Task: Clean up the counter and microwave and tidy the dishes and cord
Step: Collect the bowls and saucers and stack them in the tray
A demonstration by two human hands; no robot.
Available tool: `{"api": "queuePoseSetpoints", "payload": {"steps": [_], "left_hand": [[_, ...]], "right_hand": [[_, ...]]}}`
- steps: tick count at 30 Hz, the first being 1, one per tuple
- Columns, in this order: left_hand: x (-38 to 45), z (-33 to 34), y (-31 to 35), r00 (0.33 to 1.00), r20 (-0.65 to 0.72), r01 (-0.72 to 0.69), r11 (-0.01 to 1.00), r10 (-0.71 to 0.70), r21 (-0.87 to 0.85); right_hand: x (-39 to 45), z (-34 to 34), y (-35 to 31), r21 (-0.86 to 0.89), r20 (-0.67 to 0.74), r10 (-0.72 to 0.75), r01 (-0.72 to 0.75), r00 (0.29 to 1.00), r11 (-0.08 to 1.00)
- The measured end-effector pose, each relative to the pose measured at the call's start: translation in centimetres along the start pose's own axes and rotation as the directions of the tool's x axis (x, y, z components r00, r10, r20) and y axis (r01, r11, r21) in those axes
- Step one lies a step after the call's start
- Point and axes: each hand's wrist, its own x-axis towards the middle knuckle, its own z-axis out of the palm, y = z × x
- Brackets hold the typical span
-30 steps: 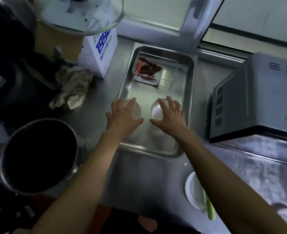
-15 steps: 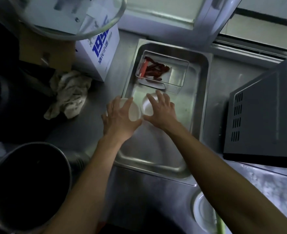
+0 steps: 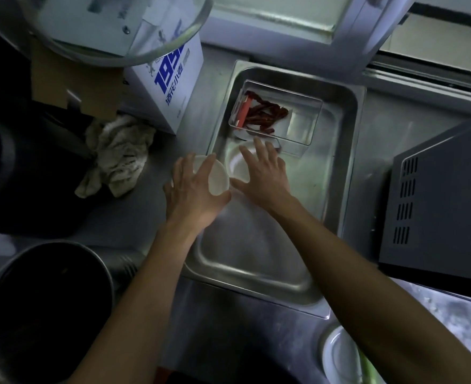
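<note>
Lower left of the frame: a dark metal pot (image 3: 46,311) stands at the counter edge. Lower right: a white plate (image 3: 339,356) with a green stalk (image 3: 370,368) lying beside it.

Centre: a stainless steel tray (image 3: 256,261) sits on the steel counter (image 3: 228,342). Both forearms reach over its near rim.

- Left hand (image 3: 192,187): fingers spread and curved over a small white dish (image 3: 217,176), which sits at the tray's left rim; the hand covers most of it, so the contact underneath cannot be told.
- Right hand (image 3: 264,176): fingers spread over a second white dish (image 3: 237,164) inside the tray, just beside the first.

Centre left: a crumpled rag (image 3: 118,159) lies on the counter. Right edge: the microwave (image 3: 444,203), vents facing the tray.

Farther, inside the tray: a clear plastic container (image 3: 303,117) holding dried red chillies (image 3: 264,115), touching or nearly touching the right fingertips. Upper left: a white carton with blue print (image 3: 167,87), a glass bowl (image 3: 118,29) above it.

Risk assessment:
- The two dishes are close together; bringing them nearer may knock rim against rim and chip them
- A spread, top-down hold offers little purchase; a smooth dish may slip on lifting
- Forward motion of the right hand may shove the container
</note>
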Motion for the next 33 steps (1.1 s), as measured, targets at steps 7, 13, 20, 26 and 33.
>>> {"api": "queuePoseSetpoints", "payload": {"steps": [7, 13, 20, 26, 33], "left_hand": [[0.6, 0.1, 2.1, 0.995, 0.005, -0.099, 0.995, 0.098, 0.027], [2.2, 1.4, 4.8, 0.974, 0.014, -0.226, 0.974, 0.226, 0.029], [5.2, 3.9, 6.4, 0.960, 0.149, -0.247, 0.968, 0.238, 0.039], [7.0, 5.2, 7.0, 0.954, 0.200, -0.237, 0.971, 0.225, 0.038], [7.6, 7.2, 6.6, 0.950, 0.199, -0.259, 0.963, 0.239, 0.079]], "right_hand": [[-3.4, -2.2, 1.6, 0.026, -0.095, 0.084, -0.082, 0.992, 0.996], [-6.2, -3.9, 3.3, 0.087, -0.184, 0.154, -0.140, 0.971, 0.986], [-7.2, -3.8, 5.1, 0.127, -0.169, 0.213, -0.193, 0.962, 0.973], [-7.2, -3.2, 6.0, 0.179, -0.154, 0.234, -0.206, 0.960, 0.962], [-6.2, -2.5, 5.9, 0.193, -0.122, 0.258, -0.232, 0.958, 0.953]]}}
